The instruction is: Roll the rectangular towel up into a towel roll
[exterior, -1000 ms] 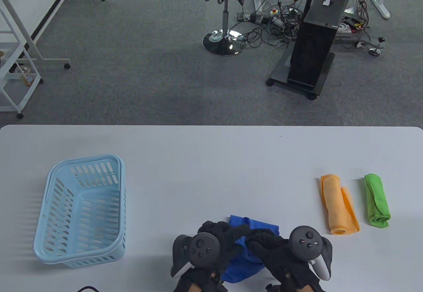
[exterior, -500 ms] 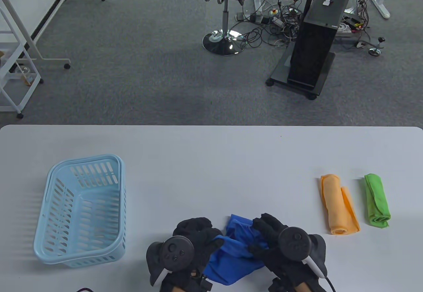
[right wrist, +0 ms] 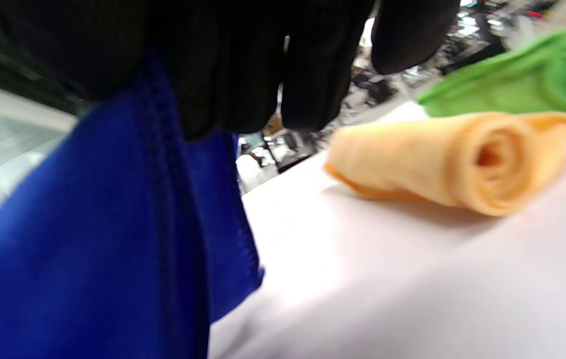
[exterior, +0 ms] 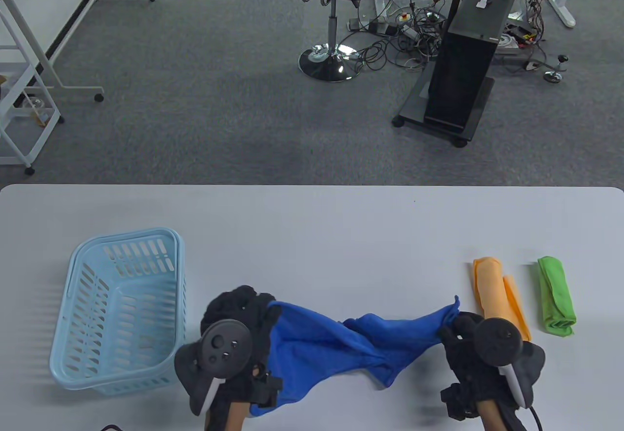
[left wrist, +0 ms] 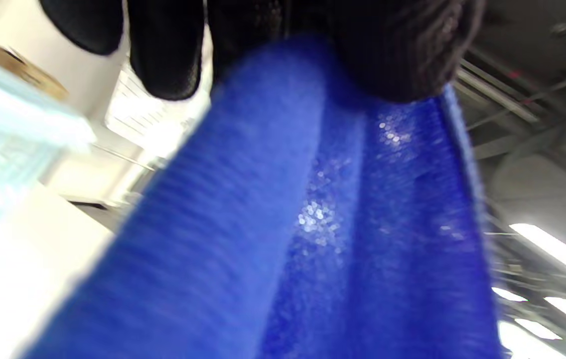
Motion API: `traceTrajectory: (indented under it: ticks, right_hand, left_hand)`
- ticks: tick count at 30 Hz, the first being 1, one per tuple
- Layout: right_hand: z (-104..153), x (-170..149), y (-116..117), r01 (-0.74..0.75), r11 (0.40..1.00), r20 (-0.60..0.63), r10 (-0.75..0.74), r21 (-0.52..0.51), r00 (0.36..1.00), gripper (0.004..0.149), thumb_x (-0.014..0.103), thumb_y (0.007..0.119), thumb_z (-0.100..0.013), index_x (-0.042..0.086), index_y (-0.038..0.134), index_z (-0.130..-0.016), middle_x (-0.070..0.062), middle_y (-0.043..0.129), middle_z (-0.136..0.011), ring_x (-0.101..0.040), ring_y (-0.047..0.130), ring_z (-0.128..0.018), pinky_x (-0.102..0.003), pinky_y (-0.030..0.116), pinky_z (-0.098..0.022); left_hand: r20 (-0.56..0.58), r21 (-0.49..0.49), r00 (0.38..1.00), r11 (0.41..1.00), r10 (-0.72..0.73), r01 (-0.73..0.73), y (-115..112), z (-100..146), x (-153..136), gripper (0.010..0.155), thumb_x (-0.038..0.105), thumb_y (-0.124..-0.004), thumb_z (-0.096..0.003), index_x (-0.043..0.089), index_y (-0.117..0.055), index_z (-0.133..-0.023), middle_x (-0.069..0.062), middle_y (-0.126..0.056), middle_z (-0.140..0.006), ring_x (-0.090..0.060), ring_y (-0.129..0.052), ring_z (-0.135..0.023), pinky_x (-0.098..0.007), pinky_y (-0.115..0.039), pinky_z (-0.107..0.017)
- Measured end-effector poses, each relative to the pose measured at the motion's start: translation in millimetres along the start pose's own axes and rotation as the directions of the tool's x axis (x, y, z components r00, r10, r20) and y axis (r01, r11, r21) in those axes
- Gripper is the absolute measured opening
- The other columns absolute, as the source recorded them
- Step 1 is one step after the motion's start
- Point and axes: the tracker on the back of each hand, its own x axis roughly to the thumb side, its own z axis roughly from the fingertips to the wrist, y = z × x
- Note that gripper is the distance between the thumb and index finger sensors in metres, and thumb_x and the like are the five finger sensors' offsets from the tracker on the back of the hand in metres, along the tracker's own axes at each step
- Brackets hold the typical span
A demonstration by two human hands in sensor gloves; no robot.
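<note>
A blue towel hangs stretched between both hands above the near edge of the white table, sagging in folds at its middle. My left hand grips its left end; in the left wrist view gloved fingers curl over the blue cloth. My right hand pinches the right corner, and the right wrist view shows dark fingers clamped on the blue hem.
A light blue slotted basket stands at the left of the table. A rolled orange towel and a rolled green towel lie at the right, close to my right hand. Orange roll and green roll appear in the right wrist view.
The hands moved apart, left hand leftward and right hand rightward, pulling the bunched blue towel out into a wide stretched span lifted off the table.
</note>
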Motion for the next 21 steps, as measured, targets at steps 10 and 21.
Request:
traceTrajectory:
  ticks: [10, 21]
  right_hand:
    - [-5, -8, 0, -0.136, 0.985, -0.031, 0.140, 0.103, 0.990, 0.054, 0.052, 0.078, -0.028, 0.012, 0.096, -0.060, -0.009, 0.087, -0.080, -0.033, 0.089, -0.076, -0.060, 0.062, -0.063]
    - [11, 1, -38, -0.150, 0.982, 0.035, 0.155, -0.116, 0.987, 0.052, 0.051, 0.078, -0.028, 0.011, 0.101, -0.052, -0.007, 0.092, -0.074, -0.031, 0.095, -0.069, -0.057, 0.067, -0.061]
  left_hand:
    - [0.087, 0.051, 0.983, 0.986, -0.164, 0.160, 30, -9, -12, 0.048, 0.046, -0.078, -0.0410, 0.027, -0.096, -0.081, -0.012, -0.095, -0.081, -0.045, -0.078, -0.089, -0.067, -0.058, -0.065]
    - [0.218, -0.060, 0.972, 0.993, -0.083, 0.098, -64, 29, -19, 0.047, 0.045, -0.081, -0.0385, 0.027, -0.098, -0.078, -0.008, -0.105, -0.057, -0.038, -0.092, -0.078, -0.062, -0.069, -0.060]
